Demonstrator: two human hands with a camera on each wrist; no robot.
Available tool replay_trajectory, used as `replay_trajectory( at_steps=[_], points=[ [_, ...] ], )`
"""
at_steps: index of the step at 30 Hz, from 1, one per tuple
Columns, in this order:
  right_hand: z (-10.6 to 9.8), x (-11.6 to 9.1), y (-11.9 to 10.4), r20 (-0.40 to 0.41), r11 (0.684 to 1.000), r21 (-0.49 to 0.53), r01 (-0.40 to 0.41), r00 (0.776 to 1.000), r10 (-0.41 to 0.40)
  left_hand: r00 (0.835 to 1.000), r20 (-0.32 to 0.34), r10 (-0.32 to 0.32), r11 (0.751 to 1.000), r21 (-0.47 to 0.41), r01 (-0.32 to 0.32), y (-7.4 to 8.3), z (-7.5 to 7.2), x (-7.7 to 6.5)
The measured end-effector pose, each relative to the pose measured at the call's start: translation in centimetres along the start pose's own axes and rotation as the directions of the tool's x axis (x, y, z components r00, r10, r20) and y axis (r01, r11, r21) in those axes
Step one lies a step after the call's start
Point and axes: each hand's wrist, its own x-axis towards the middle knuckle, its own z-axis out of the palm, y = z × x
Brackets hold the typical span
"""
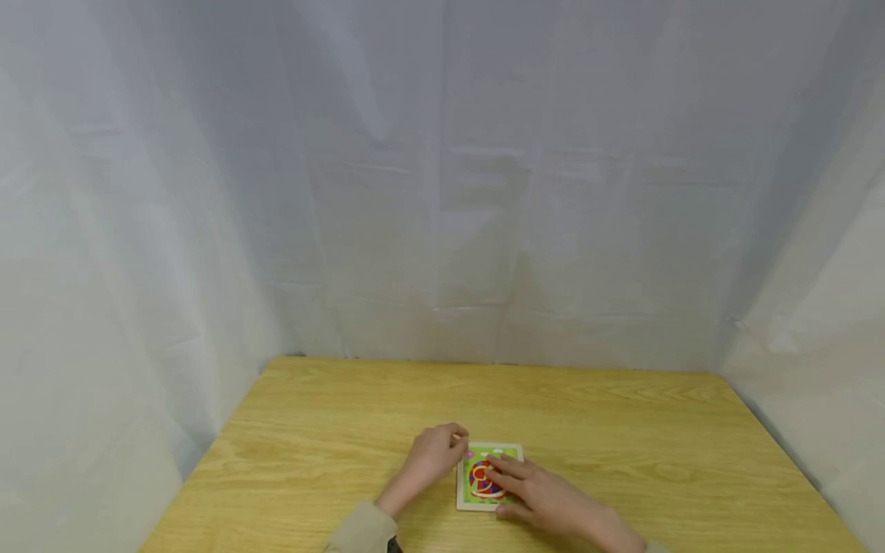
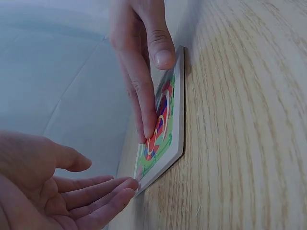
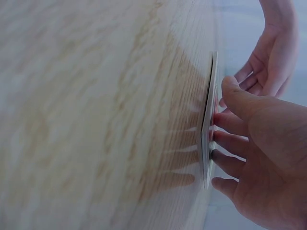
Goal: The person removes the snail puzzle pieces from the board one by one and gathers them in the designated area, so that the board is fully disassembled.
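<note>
- Picture board (image 1: 475, 498) lies on the table (image 1: 311, 461), between your hands and partly under the right one.
- Your right hand (image 1: 549, 495) is spread over it, fingertips on the picture.
- Your left hand (image 1: 432, 453) has its fingers loosely extended, tips at the board's far left corner.
- The board is thin and pale-rimmed, its green ground bearing a rounded red-and-blue figure crossed by cream curves.
- Around you, pale sheeting (image 1: 429, 192) hangs beyond the wood-grained table.
</note>
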Motion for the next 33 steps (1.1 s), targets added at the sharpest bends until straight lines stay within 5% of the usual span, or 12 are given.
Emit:
replay_trajectory(
  at_steps=[8,24,33],
  points=[
    [-0.10,0.16,0.06,0.026,0.999,0.022,-0.026,0.999,0.026,0.997,0.002,-0.077,0.987,-0.143,0.076,-0.32,0.03,0.11],
    [-0.08,0.04,0.00,-0.006,1.000,-0.010,-0.005,1.000,0.005,0.996,0.007,-0.088,0.973,-0.214,0.088,-0.27,-0.18,-0.13],
    [-0.06,0.18,-0.03,0.005,1.000,-0.004,-0.015,1.000,0.015,0.994,0.012,-0.107,0.940,-0.323,0.105,-0.53,0.50,0.11]
  ],
)
